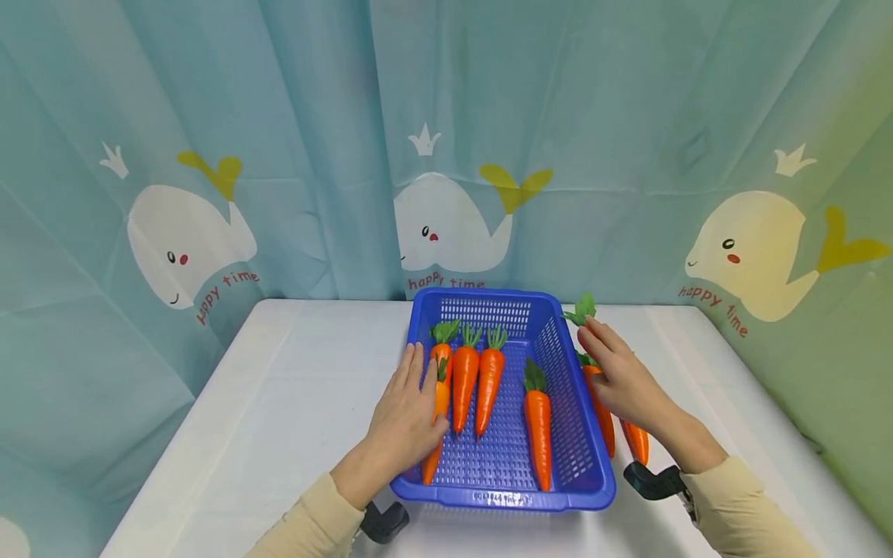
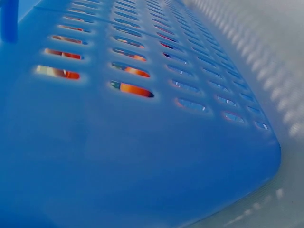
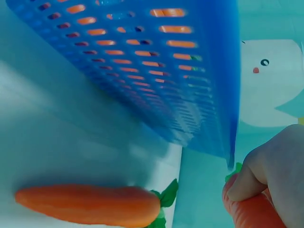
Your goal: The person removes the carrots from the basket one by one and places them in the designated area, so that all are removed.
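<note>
A blue plastic basket (image 1: 481,497) with perforated walls sits on the table. Inside lie several orange carrots, among them a carrot (image 1: 538,434) by the right side and a carrot (image 1: 491,384) near the middle. My left hand (image 1: 408,418) lies over the left rim, fingers extended, partly covering a carrot (image 1: 432,457). Just outside the right wall, my right hand (image 1: 621,380) pinches a carrot (image 3: 251,209) near its leafy top. The thumb presses its side, and the hand hides much of it in the head view. Another carrot (image 3: 90,204) lies on the table below, alongside the basket.
The white table (image 1: 300,411) backs onto a blue-green curtain (image 1: 314,116) printed with whales. In the left wrist view the basket's slotted wall (image 2: 142,142) fills most of the picture. Beneath each wrist hangs a black camera mount (image 1: 656,482).
</note>
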A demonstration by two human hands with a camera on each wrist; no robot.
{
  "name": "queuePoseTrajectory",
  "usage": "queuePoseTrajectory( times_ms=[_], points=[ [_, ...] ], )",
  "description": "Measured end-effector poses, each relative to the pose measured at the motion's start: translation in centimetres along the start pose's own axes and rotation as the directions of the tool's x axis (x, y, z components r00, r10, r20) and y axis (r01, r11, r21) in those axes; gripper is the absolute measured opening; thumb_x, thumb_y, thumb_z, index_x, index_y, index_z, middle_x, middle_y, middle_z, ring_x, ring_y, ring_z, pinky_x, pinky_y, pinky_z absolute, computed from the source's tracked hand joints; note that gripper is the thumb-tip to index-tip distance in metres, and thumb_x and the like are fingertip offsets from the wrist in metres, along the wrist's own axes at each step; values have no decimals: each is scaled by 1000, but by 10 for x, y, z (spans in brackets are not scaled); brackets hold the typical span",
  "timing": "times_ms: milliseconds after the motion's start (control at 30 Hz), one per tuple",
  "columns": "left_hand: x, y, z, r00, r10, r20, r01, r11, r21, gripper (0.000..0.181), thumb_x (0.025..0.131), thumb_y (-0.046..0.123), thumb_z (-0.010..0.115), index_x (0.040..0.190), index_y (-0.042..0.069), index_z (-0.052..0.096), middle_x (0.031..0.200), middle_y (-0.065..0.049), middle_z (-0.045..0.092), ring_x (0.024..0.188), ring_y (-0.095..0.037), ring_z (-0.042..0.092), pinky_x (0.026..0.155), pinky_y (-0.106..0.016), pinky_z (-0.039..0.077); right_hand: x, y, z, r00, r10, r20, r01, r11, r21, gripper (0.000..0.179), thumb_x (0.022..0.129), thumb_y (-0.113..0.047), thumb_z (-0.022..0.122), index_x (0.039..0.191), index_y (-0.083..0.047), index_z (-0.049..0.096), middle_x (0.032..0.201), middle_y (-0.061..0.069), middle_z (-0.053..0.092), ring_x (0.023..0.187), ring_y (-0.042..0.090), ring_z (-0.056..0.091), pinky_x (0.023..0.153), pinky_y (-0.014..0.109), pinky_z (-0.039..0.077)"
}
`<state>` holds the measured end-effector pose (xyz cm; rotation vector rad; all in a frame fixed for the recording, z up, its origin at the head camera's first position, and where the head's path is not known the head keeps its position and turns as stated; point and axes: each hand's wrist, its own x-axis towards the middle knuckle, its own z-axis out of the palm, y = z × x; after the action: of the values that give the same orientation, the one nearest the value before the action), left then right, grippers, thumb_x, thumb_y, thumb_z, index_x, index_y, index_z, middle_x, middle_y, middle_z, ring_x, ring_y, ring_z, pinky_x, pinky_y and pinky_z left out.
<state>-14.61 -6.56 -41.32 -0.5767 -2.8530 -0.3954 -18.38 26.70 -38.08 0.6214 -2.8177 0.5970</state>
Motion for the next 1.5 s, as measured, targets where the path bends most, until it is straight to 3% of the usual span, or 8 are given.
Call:
queuePoseTrajectory(
  times_ms=[200,467,833,1133,1500],
  points=[
    [0,-1,1,1000,6,-5,-6,1000,8,73,84,25,68,143,-11,44,157,-33,26,150,-45,18,121,-51,28,-6,6,-3,999,48,20,-49,998,29,73,77,14,55,147,10,36,158,29,26,142,53,29,105,66,36],
    [4,1,-2,1000,-5,-4,5,1000,-17,72,84,24,68,143,-10,44,158,-32,25,151,-44,17,121,-51,26,-14,20,-7,998,13,-55,-14,1000,-9,70,75,14,57,143,13,41,153,32,32,136,54,35,101,67,39],
    [3,1,-2,1000,-9,12,9,1000,-4,73,85,25,67,144,-9,43,159,-31,24,151,-43,16,121,-51,26,-25,37,-9,990,144,-2,-144,990,2,70,81,9,56,147,12,34,156,32,25,138,55,30,101,71,35],
    [1,1,-1,1000,6,-3,-6,1000,20,72,85,26,68,143,-10,45,157,-31,27,150,-44,20,121,-50,27,-39,54,-3,987,155,-42,-156,988,-20,64,78,10,57,140,17,40,149,36,32,129,58,37,96,72,39],
    [0,-1,0,1000,20,-18,-19,1000,19,70,84,24,68,141,-11,46,156,-33,28,150,-44,20,121,-50,28,-53,72,5,972,233,-19,-233,972,-28,61,82,4,60,138,18,40,146,39,31,125,60,38,96,72,39]
  ],
)
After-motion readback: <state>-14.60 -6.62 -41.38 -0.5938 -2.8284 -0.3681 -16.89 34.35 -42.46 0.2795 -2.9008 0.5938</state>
